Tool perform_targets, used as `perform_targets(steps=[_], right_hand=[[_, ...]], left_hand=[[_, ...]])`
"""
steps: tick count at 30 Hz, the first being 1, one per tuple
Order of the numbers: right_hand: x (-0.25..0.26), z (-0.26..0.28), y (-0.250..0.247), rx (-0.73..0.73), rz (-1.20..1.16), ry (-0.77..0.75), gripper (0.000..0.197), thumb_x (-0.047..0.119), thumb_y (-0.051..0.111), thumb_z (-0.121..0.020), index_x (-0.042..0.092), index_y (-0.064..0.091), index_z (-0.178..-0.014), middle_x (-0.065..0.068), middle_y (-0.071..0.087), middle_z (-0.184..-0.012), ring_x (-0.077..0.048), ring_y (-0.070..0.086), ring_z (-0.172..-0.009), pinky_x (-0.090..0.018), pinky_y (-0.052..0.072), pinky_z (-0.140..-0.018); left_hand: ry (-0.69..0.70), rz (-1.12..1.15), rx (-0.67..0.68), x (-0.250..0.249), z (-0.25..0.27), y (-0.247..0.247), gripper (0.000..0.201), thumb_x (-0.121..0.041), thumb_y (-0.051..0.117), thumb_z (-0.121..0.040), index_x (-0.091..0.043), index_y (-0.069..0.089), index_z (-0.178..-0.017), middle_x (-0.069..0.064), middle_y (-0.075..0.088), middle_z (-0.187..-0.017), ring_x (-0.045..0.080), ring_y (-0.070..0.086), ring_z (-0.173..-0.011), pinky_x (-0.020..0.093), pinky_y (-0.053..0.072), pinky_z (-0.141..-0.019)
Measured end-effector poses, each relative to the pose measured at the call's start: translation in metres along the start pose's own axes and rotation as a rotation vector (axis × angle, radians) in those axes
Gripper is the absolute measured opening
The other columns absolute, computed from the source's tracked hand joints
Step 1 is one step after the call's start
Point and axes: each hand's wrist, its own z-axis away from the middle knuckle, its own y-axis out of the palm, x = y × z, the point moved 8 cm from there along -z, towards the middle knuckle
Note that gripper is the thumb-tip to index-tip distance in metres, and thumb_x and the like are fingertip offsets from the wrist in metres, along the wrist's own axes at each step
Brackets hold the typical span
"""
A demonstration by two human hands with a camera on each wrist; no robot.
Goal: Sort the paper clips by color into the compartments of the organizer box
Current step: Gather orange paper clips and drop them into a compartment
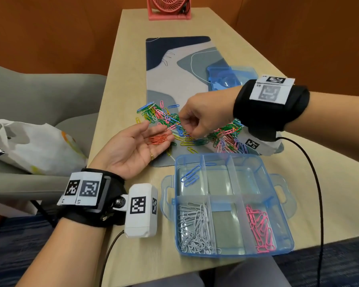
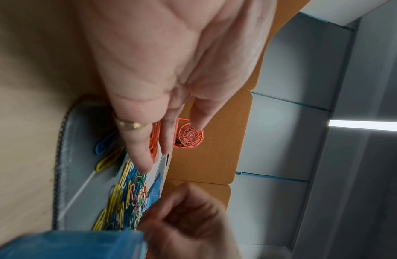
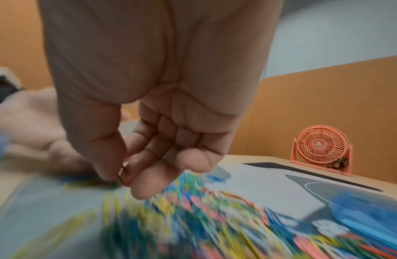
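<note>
My left hand (image 1: 158, 130) lies palm up with straight fingers beside the pile, several orange clips (image 1: 159, 138) resting on them; the left wrist view shows these orange clips (image 2: 154, 140) between the fingers. My right hand (image 1: 190, 132) hovers over the mixed pile of paper clips (image 1: 168, 119), thumb and forefinger pinching one thin clip (image 3: 123, 174) whose colour I cannot tell. The blue organizer box (image 1: 232, 254) sits near the front edge, with white clips (image 1: 195, 226) in its near left compartment, pink clips (image 1: 261, 228) near right, and blue clips (image 1: 190, 176) far left.
The pile spreads rightward under my right wrist (image 1: 228, 137) on a grey-blue desk mat (image 1: 178, 65). The box lid (image 1: 230, 77) lies further back on the right, and a coral fan (image 1: 168, 7) stands at the far end. A plastic bag (image 1: 33, 146) lies on the grey chair at left.
</note>
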Motion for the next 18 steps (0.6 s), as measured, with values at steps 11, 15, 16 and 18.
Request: perform_targets(steps=[11, 15, 16, 18], right_hand=[[0.025, -0.025, -0.026, -0.107, -0.038, -0.073, 0.018, 0.012, 0.065, -0.083, 0.017, 0.069, -0.099, 0.003, 0.072, -0.083, -0.004, 0.06, -0.068, -0.015, 0.046, -0.066], [0.002, -0.026, -0.03, -0.076, 0.152, 0.034, 0.017, 0.011, 0.063, -0.083, 0.017, 0.072, -0.097, 0.011, 0.062, -0.073, -0.007, 0.055, -0.069, -0.019, 0.042, -0.065], [-0.006, -0.024, -0.028, -0.05, 0.196, 0.066, 0.017, 0.012, 0.063, -0.084, 0.017, 0.072, -0.097, 0.01, 0.061, -0.075, -0.008, 0.055, -0.073, -0.02, 0.041, -0.065], [-0.022, -0.02, -0.023, 0.007, 0.237, 0.125, 0.015, 0.013, 0.065, -0.084, 0.018, 0.073, -0.096, 0.01, 0.061, -0.076, -0.007, 0.055, -0.074, -0.018, 0.04, -0.059]], left_hand=[[-0.04, 0.062, 0.009, 0.005, 0.002, 0.006, 0.042, -0.022, 0.039, -0.098, 0.014, 0.056, -0.111, 0.03, 0.062, -0.113, 0.037, 0.066, -0.097, 0.039, 0.052, -0.086], [-0.009, 0.12, -0.013, 0.002, 0.001, 0.003, 0.041, -0.017, 0.044, -0.096, 0.018, 0.051, -0.117, 0.031, 0.058, -0.119, 0.039, 0.063, -0.102, 0.04, 0.053, -0.085], [-0.002, 0.125, -0.015, 0.001, 0.001, 0.003, 0.041, -0.014, 0.044, -0.095, 0.018, 0.049, -0.119, 0.032, 0.056, -0.123, 0.039, 0.06, -0.107, 0.04, 0.053, -0.085], [0.0, 0.122, -0.015, 0.001, 0.001, 0.004, 0.04, -0.012, 0.043, -0.095, 0.019, 0.047, -0.121, 0.032, 0.053, -0.127, 0.039, 0.059, -0.109, 0.04, 0.053, -0.084]])
